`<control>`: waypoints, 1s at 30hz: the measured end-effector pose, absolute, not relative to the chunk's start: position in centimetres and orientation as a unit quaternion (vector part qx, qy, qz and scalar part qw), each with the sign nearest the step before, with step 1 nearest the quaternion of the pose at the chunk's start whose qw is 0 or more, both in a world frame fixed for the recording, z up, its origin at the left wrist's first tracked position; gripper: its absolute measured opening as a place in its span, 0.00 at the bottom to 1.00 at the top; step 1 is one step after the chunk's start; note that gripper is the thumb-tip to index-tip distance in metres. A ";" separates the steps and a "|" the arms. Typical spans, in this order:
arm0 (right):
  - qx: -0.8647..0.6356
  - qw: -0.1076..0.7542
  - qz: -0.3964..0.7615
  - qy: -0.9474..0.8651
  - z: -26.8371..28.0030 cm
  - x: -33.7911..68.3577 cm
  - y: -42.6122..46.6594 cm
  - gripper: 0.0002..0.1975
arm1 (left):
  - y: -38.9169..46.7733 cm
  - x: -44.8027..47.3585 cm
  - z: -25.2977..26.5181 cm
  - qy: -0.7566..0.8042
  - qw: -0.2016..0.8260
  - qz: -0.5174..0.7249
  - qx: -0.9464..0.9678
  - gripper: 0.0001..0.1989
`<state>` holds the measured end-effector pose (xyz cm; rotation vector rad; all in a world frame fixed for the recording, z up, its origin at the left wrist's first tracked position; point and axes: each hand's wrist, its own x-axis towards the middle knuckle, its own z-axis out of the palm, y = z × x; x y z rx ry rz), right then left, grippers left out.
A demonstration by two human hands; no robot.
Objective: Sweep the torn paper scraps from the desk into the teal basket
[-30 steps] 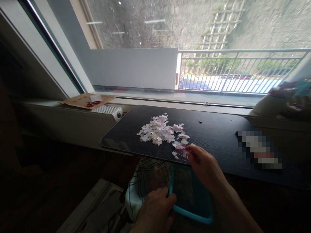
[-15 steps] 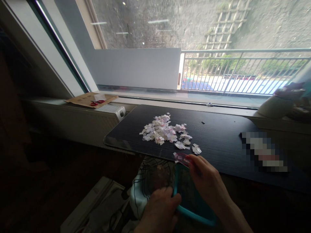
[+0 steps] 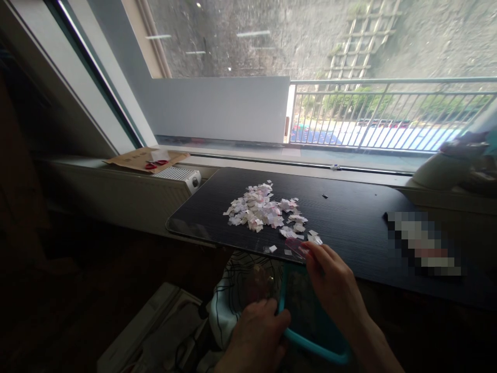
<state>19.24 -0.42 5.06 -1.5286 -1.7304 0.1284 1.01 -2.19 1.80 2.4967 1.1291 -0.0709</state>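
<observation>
My left hand is closed around the rim of a turquoise bin, which sits below the table's front edge. Just above the bin, my right hand pinches a thin, pinkish, see-through flat piece over that edge. Small cut paper scraps lie heaped on the dark table, with smaller clusters trailing toward my right hand. A few loose scraps rest by the front edge, left of the pink piece. The bin's inside is dark, so its contents are hard to make out.
Red-handled scissors lie on a brown paper envelope on the sill at left, by a white radiator. A blurred-out object lies on the table's right. A pale figure stands at the far right sill.
My right hand has shifted the pink piece slightly up and right. Small scraps now show on the table edge where its tip was. My left hand stays on the bin rim.
</observation>
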 end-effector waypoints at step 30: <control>-0.548 0.421 0.079 -0.719 4.5 17.4 0.3 0.12 | -2.3 0.4 1.2 0.428 0.171 0.005 0.888 0.09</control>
